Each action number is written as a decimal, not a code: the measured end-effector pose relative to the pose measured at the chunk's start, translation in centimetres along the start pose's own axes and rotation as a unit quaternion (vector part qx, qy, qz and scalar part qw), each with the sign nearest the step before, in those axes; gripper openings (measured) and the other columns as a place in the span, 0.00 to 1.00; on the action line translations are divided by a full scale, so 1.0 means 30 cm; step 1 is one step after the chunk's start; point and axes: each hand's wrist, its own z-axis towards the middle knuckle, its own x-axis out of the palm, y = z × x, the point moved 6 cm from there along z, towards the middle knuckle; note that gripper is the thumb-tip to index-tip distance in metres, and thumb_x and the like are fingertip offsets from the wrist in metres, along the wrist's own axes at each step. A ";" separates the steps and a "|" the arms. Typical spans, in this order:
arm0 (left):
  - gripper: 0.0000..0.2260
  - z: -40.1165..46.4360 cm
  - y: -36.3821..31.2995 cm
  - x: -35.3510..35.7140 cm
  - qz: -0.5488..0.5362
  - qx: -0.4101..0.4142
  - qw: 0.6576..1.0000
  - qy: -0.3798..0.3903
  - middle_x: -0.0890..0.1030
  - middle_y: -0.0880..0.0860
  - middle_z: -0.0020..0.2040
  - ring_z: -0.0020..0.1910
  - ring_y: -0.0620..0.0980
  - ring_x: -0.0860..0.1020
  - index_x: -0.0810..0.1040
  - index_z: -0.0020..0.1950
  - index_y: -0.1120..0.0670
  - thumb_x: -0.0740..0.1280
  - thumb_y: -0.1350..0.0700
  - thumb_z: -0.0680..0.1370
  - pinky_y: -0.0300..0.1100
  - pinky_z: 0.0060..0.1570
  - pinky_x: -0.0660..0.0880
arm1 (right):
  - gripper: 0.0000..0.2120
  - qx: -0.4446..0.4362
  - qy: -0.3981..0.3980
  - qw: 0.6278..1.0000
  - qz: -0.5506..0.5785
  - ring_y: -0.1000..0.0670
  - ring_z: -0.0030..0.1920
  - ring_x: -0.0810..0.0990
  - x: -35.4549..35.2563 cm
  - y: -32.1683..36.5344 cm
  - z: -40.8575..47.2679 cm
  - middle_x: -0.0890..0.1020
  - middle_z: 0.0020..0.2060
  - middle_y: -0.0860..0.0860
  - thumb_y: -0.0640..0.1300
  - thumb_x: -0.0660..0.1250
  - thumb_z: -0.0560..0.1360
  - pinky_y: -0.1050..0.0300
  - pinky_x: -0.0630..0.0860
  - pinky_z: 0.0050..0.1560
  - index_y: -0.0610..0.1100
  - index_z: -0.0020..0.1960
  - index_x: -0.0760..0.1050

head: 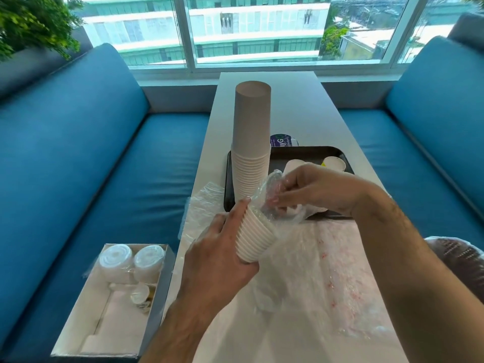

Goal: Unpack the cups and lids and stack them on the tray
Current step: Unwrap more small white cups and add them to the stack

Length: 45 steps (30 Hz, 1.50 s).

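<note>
Cup stack, short, white, tilted above the surface just before the tray: left hand fingers curled round it; right hand fingers pinch its clear plastic wrap at the upper end.

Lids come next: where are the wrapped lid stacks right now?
Head view, lower left: wrapped lid stacks sit in the open box on the blue sofa, left of the table.
</note>
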 end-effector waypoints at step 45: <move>0.42 -0.005 0.044 -0.046 -0.136 0.004 0.988 0.079 0.73 0.32 0.54 0.51 0.41 0.77 0.51 0.62 0.20 0.80 0.39 0.65 0.40 0.49 0.79 | 0.18 -0.115 0.081 0.990 -0.019 0.53 0.53 0.85 0.005 0.015 0.031 0.86 0.49 0.60 0.36 0.75 0.73 0.57 0.81 0.56 0.57 0.55 0.84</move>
